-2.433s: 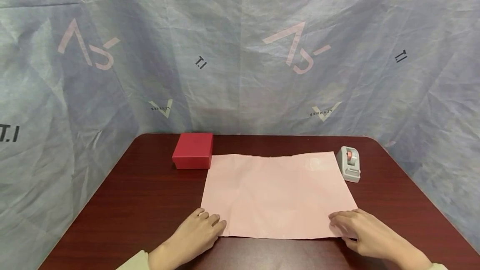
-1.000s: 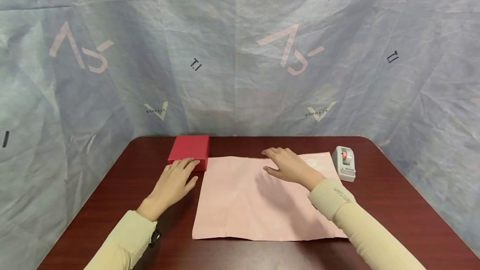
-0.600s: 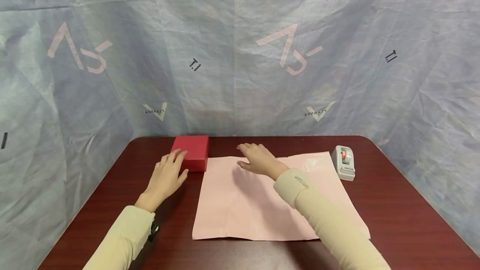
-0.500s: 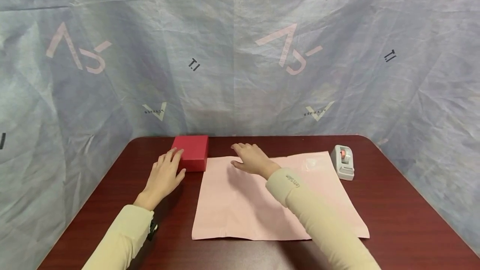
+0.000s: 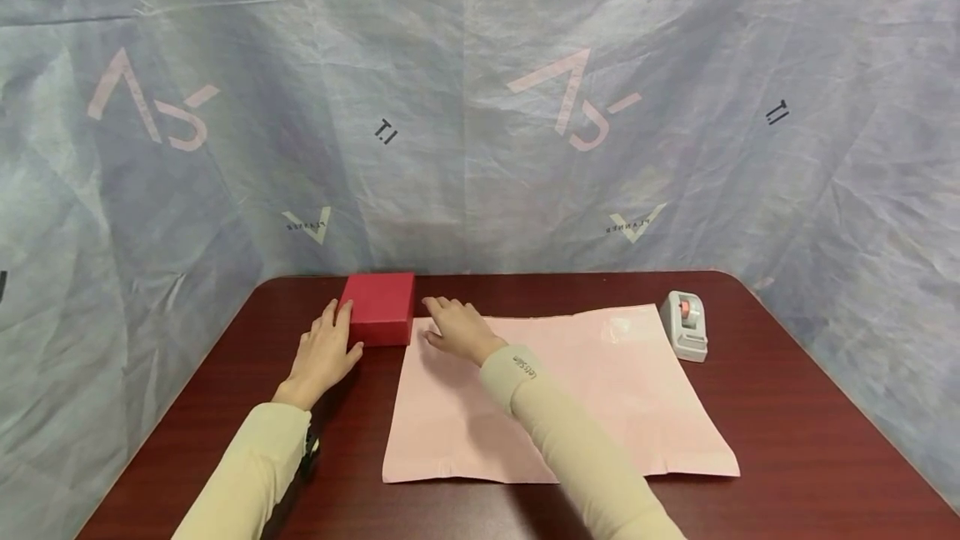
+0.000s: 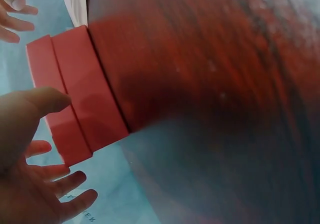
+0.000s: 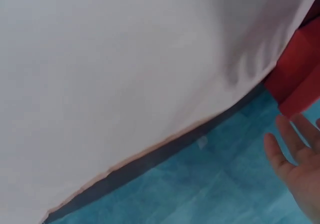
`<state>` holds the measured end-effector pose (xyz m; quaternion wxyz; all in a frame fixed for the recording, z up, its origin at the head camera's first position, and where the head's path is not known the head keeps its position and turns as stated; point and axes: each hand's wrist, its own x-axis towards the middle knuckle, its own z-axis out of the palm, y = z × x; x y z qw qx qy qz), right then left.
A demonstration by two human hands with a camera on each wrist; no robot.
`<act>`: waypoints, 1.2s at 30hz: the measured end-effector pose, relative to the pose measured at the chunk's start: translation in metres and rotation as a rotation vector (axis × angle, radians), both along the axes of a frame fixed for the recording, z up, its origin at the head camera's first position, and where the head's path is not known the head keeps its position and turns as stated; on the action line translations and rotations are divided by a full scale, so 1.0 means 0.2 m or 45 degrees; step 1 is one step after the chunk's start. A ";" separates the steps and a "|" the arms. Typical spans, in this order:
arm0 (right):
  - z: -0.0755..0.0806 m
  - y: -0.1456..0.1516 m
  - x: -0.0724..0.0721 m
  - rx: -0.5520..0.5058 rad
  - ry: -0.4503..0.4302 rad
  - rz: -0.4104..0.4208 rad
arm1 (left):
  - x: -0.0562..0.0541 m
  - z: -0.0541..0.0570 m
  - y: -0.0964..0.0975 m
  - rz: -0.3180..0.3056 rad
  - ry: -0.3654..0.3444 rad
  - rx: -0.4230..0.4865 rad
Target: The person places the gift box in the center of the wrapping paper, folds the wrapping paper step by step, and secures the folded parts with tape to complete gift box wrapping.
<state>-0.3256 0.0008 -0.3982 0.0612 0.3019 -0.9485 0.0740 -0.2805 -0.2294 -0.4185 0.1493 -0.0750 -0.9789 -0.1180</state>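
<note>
A red lidded box (image 5: 380,307) sits at the back left of the dark wood table. My left hand (image 5: 322,357) is at its left side, fingers spread and fairly straight, fingertips right at the box edge. In the left wrist view the thumb overlaps the front of the red box (image 6: 85,94), and the other fingers extend along its side. My right hand (image 5: 459,329) is just right of the box, above the far left corner of a pink paper sheet (image 5: 555,407), fingers extended and holding nothing. The right wrist view shows that right hand (image 7: 300,159) with spread fingers beside the box.
A white tape dispenser (image 5: 685,327) stands at the back right, beside the sheet's right edge. Something clear and shiny (image 5: 619,327) lies on the sheet's far right corner. A grey printed cloth (image 5: 465,148) hangs behind and around the table (image 5: 780,407).
Both hands left the sheet's near corners and reached forward. The left hand went to the box and shifted to its left side; the right hand swept left across the sheet towards the box.
</note>
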 end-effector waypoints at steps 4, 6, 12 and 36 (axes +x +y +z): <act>-0.03 -0.06 0.00 0.007 -0.018 -0.004 | -0.01 -0.01 -0.01 0.001 -0.018 0.005; -0.03 -0.09 0.00 0.015 -0.025 0.006 | -0.01 -0.02 -0.01 0.002 -0.021 0.004; -0.05 -0.14 0.01 0.051 0.005 0.035 | -0.01 -0.02 -0.01 -0.010 -0.014 0.014; -0.10 -0.27 0.01 0.038 -0.101 -0.145 | -0.03 -0.04 -0.07 0.000 -0.100 0.088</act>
